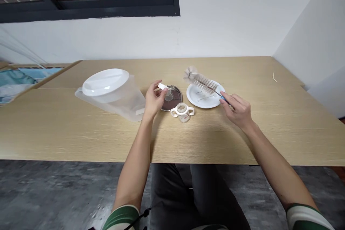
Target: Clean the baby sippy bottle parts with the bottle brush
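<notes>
My right hand (237,110) grips a bottle brush (206,84) by its thin blue handle. The brush's white bristles slant up to the left, over a white plate (191,100) with a few small thin items on it. Pinched between the fingers of my left hand (155,97) is a small white bottle collar (162,86). A clear, rounded piece (169,95) shows just beneath it; whether the two are joined I cannot tell. Below that sits a round metal dish (178,105). Close in front stands a small clear baby bottle (184,118) with a white two-handled holder, its mouth uncovered.
On the left, a large translucent plastic pitcher (115,95) with a white lid rests on the wooden table (81,133). A thin, bent pale strip (274,77) lies at the far right. Behind the table rises a white wall (229,18) with a dark-framed window (107,5).
</notes>
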A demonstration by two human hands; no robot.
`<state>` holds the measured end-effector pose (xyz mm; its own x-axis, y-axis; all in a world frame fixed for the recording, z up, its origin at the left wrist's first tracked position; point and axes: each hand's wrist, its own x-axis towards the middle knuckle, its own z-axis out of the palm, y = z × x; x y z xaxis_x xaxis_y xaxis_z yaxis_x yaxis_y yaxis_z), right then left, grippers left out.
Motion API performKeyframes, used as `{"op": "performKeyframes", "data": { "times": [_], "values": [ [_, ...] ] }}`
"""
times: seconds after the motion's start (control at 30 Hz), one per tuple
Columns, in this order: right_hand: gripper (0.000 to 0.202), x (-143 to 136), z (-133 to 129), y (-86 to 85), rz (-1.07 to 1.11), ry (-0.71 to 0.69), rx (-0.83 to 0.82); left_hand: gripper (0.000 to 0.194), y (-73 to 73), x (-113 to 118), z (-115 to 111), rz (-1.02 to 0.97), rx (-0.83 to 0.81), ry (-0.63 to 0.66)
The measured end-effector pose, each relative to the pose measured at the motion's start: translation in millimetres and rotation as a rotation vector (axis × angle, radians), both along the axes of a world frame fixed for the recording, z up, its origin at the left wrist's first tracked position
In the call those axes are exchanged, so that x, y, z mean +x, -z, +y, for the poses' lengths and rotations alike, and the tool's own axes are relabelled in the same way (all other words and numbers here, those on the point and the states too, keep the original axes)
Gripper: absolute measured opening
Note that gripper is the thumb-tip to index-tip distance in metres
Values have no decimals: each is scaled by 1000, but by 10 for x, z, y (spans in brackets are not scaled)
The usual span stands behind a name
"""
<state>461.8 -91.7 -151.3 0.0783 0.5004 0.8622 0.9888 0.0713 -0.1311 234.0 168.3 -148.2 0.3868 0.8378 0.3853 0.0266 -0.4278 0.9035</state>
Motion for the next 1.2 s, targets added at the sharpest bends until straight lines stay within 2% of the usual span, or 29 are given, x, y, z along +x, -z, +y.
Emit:
{"op": "performKeyframes", "data": {
  "times": [0.1,0.17,0.33,0.47,0.77,0.93,1.1,1.2],
  "values": [
    [31,-1,1,3,6,15,0,48,24,-16,-23,358,227,-141],
    [30,0,3,9,8,21,-6,42,27,-18,-45,548,287,-196],
    [30,12,6,22,30,7,-24,42,52,-1,-36,852,272,-292],
    [29,14,7,27,32,3,-31,46,112,18,27,989,239,-322],
    [29,-9,5,-5,35,8,-46,52,126,70,27,1116,267,-329],
    [29,-5,3,3,29,19,-44,47,125,76,3,1143,302,-313],
    [31,11,-10,-3,72,72,-69,38,149,51,15,937,459,-372],
    [34,47,-10,-10,150,163,-78,34,163,42,47,751,501,-345]
  ]
}}
